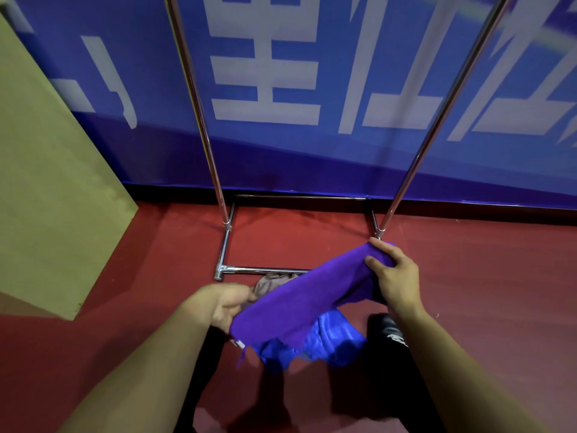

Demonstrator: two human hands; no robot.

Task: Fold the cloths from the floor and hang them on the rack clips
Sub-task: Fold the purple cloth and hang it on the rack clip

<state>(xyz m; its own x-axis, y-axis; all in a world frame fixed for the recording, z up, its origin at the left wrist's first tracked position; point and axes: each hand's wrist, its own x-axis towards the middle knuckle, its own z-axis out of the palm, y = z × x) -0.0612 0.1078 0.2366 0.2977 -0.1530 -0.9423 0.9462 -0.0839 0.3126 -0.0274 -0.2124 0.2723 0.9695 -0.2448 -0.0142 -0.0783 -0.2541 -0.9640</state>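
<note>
A purple cloth (307,300) is stretched in the air between my two hands, above the red floor. My left hand (223,304) grips its lower left end, and my right hand (395,276) grips its upper right end. Under it on the floor lie a blue cloth (331,342) and a grey-brown cloth (270,282), both partly hidden. The metal rack (215,179) stands just beyond, with two upright poles and a base frame. Its clips are out of view above.
A blue banner with white characters (281,89) covers the wall behind the rack. A tan board (46,182) leans at the left. My dark shoe (390,332) is on the floor at the right, by the blue cloth.
</note>
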